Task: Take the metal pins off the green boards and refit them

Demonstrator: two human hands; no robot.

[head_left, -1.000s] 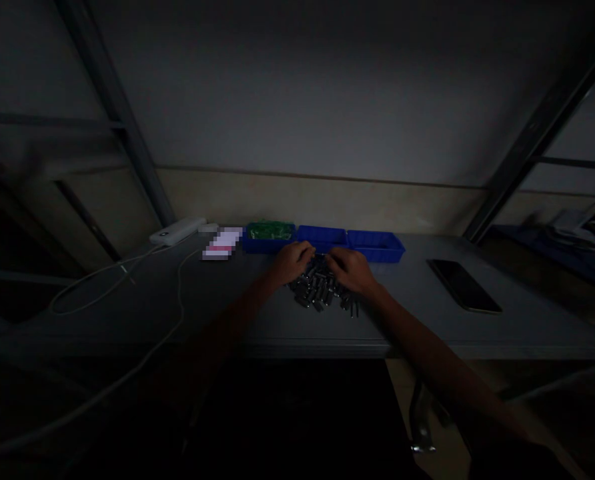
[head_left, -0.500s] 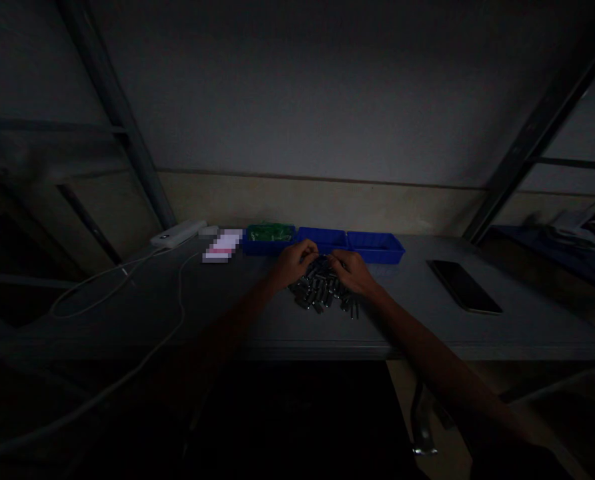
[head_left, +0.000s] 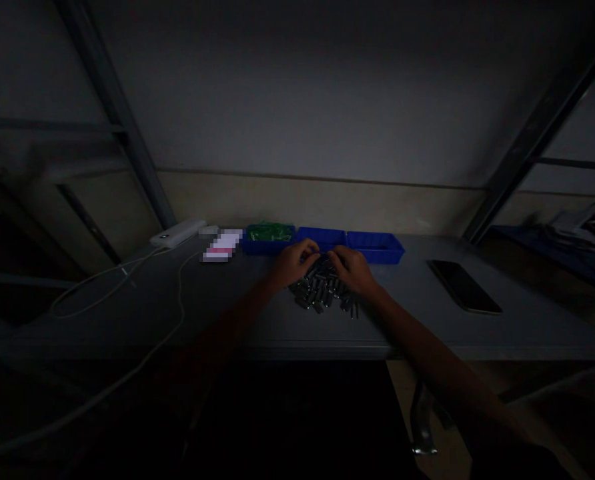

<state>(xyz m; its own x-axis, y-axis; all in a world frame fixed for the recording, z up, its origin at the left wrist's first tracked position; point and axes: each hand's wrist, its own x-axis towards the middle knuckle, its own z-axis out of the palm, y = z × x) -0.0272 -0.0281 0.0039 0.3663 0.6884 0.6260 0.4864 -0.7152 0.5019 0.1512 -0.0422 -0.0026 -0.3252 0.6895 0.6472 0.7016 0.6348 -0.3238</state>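
A heap of small dark cylindrical parts (head_left: pixel 320 293) lies on the grey table (head_left: pixel 257 313) in dim light. My left hand (head_left: pixel 292 262) rests at the heap's far left edge with fingers curled. My right hand (head_left: pixel 352 268) sits at the far right edge, fingers also curled over the parts. Whether either hand grips a part is hidden by the fingers and the darkness. Just behind the hands stand three blue trays: the left tray (head_left: pixel 269 240) holds green pieces, the middle tray (head_left: pixel 322 237) and the right tray (head_left: pixel 377 246) show no contents I can make out.
A black phone (head_left: pixel 464 286) lies flat at the right. A white power strip (head_left: pixel 177 233) with white cables (head_left: pixel 127 280) and a pink-and-white pack (head_left: pixel 221 246) sit at the back left. Metal frame posts rise on both sides. The table's front edge is near.
Both hands have stayed at the heap; the fingertips shifted slightly closer together over its far side. Nothing else moved.
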